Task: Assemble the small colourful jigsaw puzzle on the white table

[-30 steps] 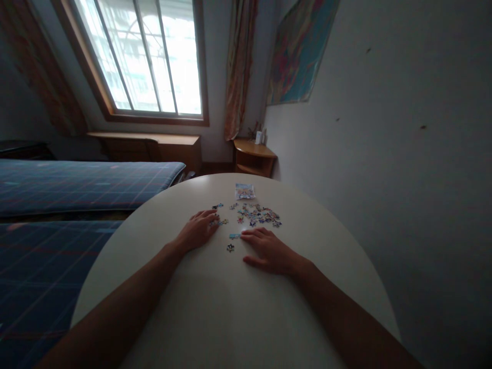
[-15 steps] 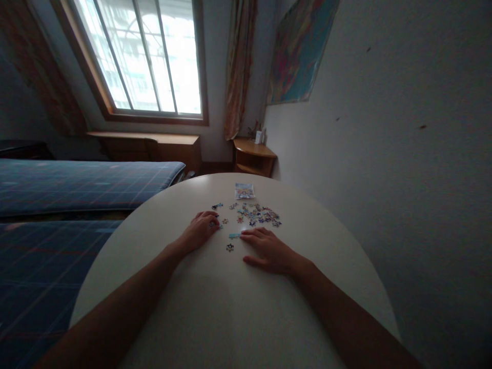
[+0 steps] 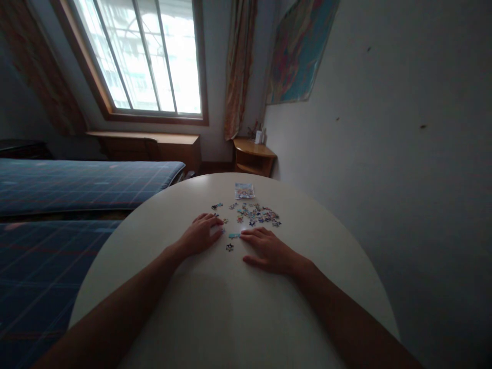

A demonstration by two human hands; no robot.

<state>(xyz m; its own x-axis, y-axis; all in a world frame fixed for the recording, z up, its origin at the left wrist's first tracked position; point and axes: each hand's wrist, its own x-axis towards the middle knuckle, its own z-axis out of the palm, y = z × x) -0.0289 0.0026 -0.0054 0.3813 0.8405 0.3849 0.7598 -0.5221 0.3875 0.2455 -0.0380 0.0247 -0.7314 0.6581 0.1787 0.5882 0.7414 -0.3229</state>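
My left hand (image 3: 200,234) lies left of centre on the white table, fingers curled, thumb and fingertips around a small light-blue puzzle piece (image 3: 223,230). Part of that piece is hidden by the fingers. My right hand (image 3: 267,248) rests flat, its thumb apart from the fingers. Its fingertips touch the right end of a short light-blue strip of puzzle pieces (image 3: 234,236). Nearer to me, between the hands, lies a dark puzzle piece (image 3: 229,247). A loose heap of mixed puzzle pieces (image 3: 261,213) spreads beyond my right hand.
A small picture packet (image 3: 245,191) lies toward the far edge of the round white table (image 3: 215,318). More puzzle pieces (image 3: 217,206) lie beyond my left hand. A plaid-covered bed (image 3: 77,184) stands at the left, a wall (image 3: 384,169) at the right.
My left hand has shifted slightly right, its fingertips now at the light-blue piece beside the strip. My right hand has stayed in place.
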